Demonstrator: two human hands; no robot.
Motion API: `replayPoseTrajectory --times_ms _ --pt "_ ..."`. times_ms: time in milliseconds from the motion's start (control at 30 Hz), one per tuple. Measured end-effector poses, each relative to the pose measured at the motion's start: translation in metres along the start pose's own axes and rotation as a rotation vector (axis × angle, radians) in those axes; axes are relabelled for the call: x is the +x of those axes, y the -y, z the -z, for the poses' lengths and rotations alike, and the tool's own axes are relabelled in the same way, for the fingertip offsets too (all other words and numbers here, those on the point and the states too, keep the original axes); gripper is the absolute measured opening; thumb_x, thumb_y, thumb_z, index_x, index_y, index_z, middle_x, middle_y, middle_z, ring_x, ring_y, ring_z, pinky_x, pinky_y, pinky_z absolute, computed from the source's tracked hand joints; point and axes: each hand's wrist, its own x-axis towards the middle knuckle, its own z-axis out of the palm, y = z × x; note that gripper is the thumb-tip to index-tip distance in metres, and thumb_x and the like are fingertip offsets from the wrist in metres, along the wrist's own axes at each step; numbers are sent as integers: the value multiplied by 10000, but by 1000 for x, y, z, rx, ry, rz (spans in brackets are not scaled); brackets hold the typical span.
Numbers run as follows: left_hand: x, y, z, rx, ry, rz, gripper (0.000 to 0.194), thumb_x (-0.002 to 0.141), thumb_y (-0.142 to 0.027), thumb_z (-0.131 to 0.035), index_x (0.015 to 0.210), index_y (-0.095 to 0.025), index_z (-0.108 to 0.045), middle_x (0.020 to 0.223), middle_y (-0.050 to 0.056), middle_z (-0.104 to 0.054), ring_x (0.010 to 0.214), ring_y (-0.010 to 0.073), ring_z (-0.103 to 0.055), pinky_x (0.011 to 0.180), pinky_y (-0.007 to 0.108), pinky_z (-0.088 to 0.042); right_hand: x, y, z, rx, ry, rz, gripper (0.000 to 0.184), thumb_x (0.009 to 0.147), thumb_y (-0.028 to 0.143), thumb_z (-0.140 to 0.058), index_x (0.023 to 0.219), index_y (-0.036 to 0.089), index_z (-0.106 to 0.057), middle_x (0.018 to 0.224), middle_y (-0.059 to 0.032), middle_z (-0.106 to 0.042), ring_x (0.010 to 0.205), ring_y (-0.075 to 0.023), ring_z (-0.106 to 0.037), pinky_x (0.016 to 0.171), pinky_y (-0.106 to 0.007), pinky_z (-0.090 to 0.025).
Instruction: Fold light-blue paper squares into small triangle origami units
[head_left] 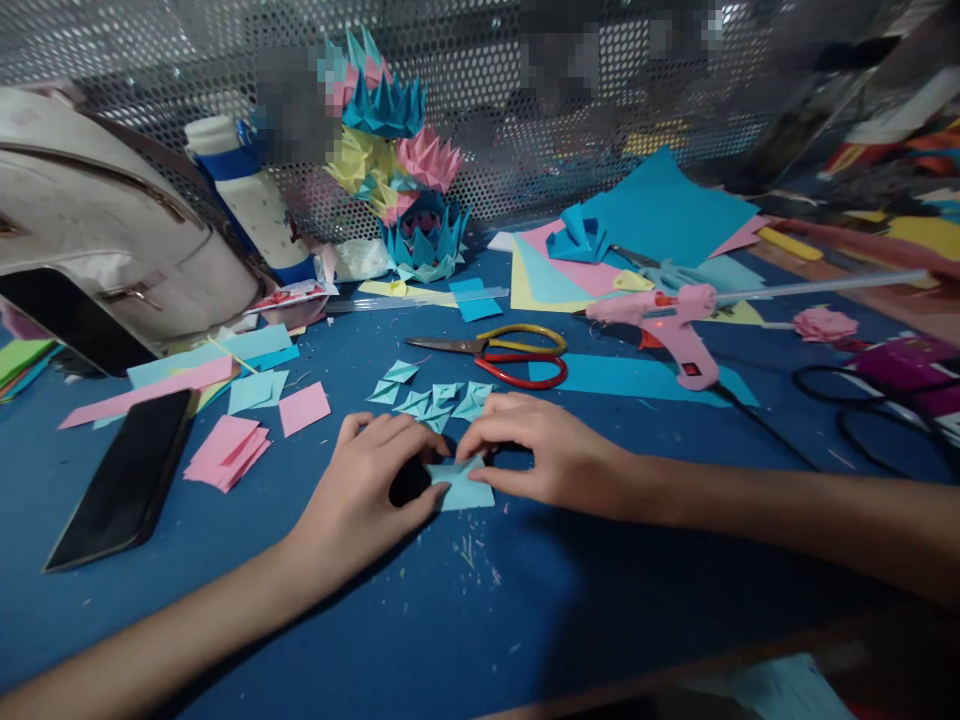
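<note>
A: Head view: both hands meet over a small light-blue paper [461,487] lying flat on the blue table [525,600], just below a cluster of folded blue pieces [431,397].

B: Grip?

A: The left hand [367,485] is curled, its thumb pressing the paper's left edge. The right hand [551,450] is bent over the top edge, fingertips pinching a corner (neither hand lifts it).

B: Which step?

A: A fold mid-crease, I'd judge. The next move calls for steady pressure along the line, edges kept matched. The scissors [502,355] and pink glue gun [671,320] lie well apart.

A paper-craft workbench: glue gun [675,325], scissors [499,355], folded paper flowers [401,150].
</note>
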Motion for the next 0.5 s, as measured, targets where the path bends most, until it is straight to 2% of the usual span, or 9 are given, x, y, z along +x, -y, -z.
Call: replayPoseTrajectory --times_ms 133,333,500 --pt "0 5 1 143 -58 -164 44 976 -226 -579 970 -233 -622 944 -24 -681 868 172 -564 889 387 -280 1 -7 0 -169 -7 191 75 917 185 -631 970 171 -682 914 -33 -689 890 -181 -552 826 -316 -425" --pt "-8 8 2 300 -91 -376 284 1057 -174 -380 985 -176 -655 986 19 -716 879 187 -576 933 422 -303 3 -14 8 -375 86 536 227 1024 180 -453 1067 177 -676 1083 -19 -713 966 -159 -575 827 -320 -444" --pt "-14 9 1 337 -159 -444 311 1062 -162 -371 1049 -154 -682 1020 28 -743 923 197 -598 956 417 -332 2 -15 11 -466 17 651 218 1030 190 -480 1091 167 -688 1085 -21 -733 1005 -151 -621 816 -321 -491"
